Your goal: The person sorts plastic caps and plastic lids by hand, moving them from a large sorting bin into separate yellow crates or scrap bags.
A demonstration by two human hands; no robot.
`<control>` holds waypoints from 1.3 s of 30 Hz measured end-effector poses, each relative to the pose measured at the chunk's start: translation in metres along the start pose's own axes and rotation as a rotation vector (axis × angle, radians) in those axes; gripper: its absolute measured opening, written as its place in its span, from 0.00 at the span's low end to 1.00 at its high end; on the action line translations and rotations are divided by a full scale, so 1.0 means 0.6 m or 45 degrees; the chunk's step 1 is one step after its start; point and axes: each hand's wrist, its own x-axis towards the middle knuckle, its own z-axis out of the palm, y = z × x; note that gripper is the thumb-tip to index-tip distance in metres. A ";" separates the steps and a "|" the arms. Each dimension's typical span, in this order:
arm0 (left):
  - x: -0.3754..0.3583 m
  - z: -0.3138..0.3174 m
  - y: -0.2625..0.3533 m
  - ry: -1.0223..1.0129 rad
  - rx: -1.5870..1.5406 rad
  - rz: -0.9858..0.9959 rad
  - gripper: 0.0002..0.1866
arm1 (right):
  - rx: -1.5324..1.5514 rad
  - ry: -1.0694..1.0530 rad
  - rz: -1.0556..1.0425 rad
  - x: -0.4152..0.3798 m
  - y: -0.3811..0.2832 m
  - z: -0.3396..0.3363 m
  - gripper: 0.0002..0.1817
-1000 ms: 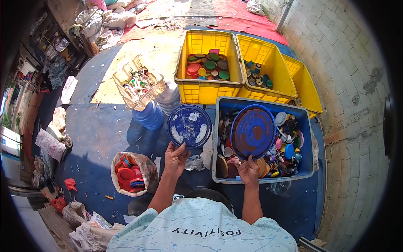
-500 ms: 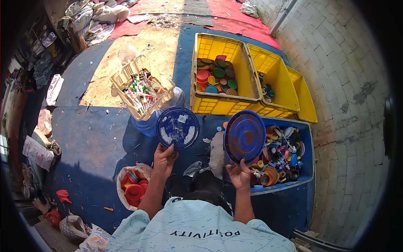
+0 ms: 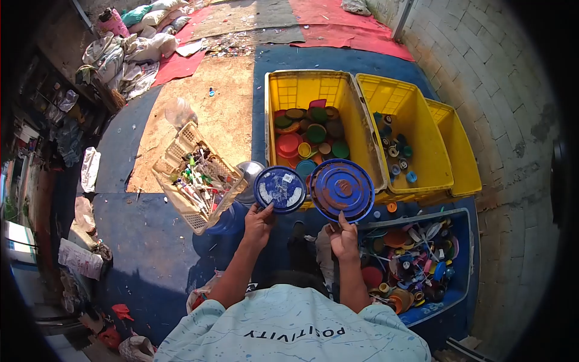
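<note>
My left hand [image 3: 259, 224] pinches the lower edge of a dark blue round lid [image 3: 280, 189] that carries white label scraps. A larger blue lid [image 3: 342, 188], stained brown in the middle, is gripped at its bottom rim by my right hand [image 3: 344, 236]. Both lids are held up side by side, almost touching, in front of the near wall of a yellow crate [image 3: 369, 130]. Inside that crate lie several round lids, among them a green lid [image 3: 316, 133] and a red lid [image 3: 289, 145].
A second yellow crate [image 3: 416, 130] holds small caps, with a third yellow crate [image 3: 461, 151] beside it. The blue tub [image 3: 469, 259] at right contains mixed plastic pieces. At left, a cream basket [image 3: 175, 175] of thin plastic parts rests tilted. A block wall [image 3: 512, 120] bounds the right side.
Both lids have come closer together, the left one moving right and the right one slightly left. The view has shifted, so the crates sit lower and the red-lid sack is mostly hidden.
</note>
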 end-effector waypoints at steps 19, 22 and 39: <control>0.275 0.166 0.027 0.301 0.298 -0.170 0.11 | -0.071 0.128 0.345 0.244 -0.131 0.080 0.19; 0.285 0.123 -0.004 0.373 0.319 -0.318 0.12 | -0.075 0.147 0.544 0.256 -0.104 0.077 0.22; 0.047 -0.008 0.019 -0.288 0.229 -0.328 0.18 | -0.295 0.051 0.102 -0.057 0.046 0.085 0.16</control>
